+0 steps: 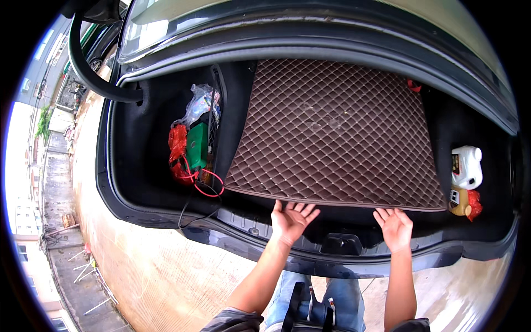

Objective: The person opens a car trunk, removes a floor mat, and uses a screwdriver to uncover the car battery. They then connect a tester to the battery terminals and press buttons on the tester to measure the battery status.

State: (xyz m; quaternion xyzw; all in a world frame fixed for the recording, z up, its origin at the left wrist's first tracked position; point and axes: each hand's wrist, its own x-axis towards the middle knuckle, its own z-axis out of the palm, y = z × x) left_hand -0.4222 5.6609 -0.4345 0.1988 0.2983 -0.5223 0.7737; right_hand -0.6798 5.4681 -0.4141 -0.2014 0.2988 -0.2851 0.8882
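Observation:
A brown diamond-quilted trunk mat (337, 133) with light stitching lies in an open car trunk, a few pale smudges on its surface. At its near edge, left of centre, my left hand (289, 224) is palm up with fingers spread. Its fingertips reach the edge; whether they go beneath it I cannot tell. My right hand (396, 228) is also turned upward, fingers stretched toward the same edge farther right. Neither hand shows anything held. Between them, on the trunk sill, sits the dark latch recess (341, 243).
In the left recess, a green box (197, 145), red plastic bag (177, 141), clear plastic bag (200, 104) and red cable (206, 193) sit by a net. At right stand a white jug (468, 166) and a yellowish bottle (459, 202). A hinge arm (91, 77) curves at upper left.

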